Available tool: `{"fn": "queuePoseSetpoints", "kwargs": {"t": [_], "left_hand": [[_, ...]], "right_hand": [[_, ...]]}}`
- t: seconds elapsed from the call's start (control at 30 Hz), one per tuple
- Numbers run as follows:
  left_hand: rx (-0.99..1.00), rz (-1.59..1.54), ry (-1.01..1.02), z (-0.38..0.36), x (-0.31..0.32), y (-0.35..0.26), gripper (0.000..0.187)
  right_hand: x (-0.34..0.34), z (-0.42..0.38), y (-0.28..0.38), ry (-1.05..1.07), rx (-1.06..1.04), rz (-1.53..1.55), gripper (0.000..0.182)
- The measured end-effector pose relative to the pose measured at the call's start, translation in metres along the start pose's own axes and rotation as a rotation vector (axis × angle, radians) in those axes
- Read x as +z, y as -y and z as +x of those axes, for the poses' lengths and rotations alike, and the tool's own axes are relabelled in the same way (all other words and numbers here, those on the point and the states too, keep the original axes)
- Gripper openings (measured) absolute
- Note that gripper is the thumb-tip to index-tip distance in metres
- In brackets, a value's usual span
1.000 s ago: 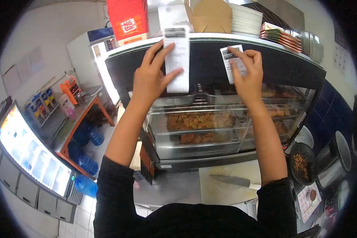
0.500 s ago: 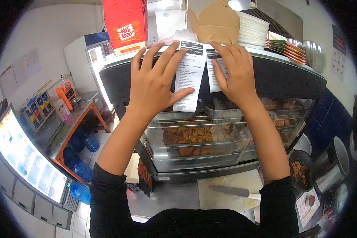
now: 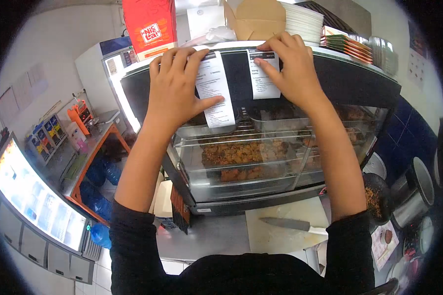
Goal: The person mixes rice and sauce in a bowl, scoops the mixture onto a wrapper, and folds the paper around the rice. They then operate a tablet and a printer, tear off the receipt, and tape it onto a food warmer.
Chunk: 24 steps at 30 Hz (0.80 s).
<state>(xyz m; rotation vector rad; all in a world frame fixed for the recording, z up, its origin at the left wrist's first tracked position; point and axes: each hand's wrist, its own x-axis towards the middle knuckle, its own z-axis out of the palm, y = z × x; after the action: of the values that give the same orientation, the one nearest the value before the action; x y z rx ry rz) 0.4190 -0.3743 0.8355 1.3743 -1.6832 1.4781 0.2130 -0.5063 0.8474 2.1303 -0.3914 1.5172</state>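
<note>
A long printed receipt (image 3: 215,91) hangs down the front of the black-topped display case (image 3: 330,81). My left hand (image 3: 174,91) lies over its left edge, fingers spread along the case's top edge and thumb across the paper. A shorter receipt (image 3: 264,78) hangs to the right, apart from the first. My right hand (image 3: 295,71) touches its upper part, thumb near the printed header and fingers bent over the top edge. Behind the glass below, trays of browned food (image 3: 246,152) sit on racks.
On top of the case stand a red box (image 3: 150,24), an open brown carton (image 3: 261,19) and stacked white lids (image 3: 302,23). Below lies a knife (image 3: 285,223) on a cutting board (image 3: 261,241). A pan (image 3: 376,196) is at the right, a lit fridge (image 3: 34,196) at the left.
The two receipts, which overlapped at the top, now hang apart. My left hand has moved left with the longer one, and my right hand sits slightly higher on the shorter one.
</note>
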Motion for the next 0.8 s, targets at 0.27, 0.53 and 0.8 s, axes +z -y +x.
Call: {"fn": "queuePoseSetpoints", "kwargs": {"t": [0.27,0.53,0.8], "left_hand": [[0.025,-0.079,-0.040,-0.009,-0.001,-0.002,0.088],[-0.076,-0.032,-0.125,-0.006,0.003,-0.009,0.085],[-0.129,0.031,-0.302,-0.009,0.010,-0.020,0.089]], "right_hand": [[-0.002,-0.003,0.014,-0.032,-0.108,-0.013,0.032],[-0.009,-0.002,0.032,0.080,-0.086,-0.174,0.043],[-0.021,-0.010,0.038,0.050,-0.009,-0.017,0.069]]}}
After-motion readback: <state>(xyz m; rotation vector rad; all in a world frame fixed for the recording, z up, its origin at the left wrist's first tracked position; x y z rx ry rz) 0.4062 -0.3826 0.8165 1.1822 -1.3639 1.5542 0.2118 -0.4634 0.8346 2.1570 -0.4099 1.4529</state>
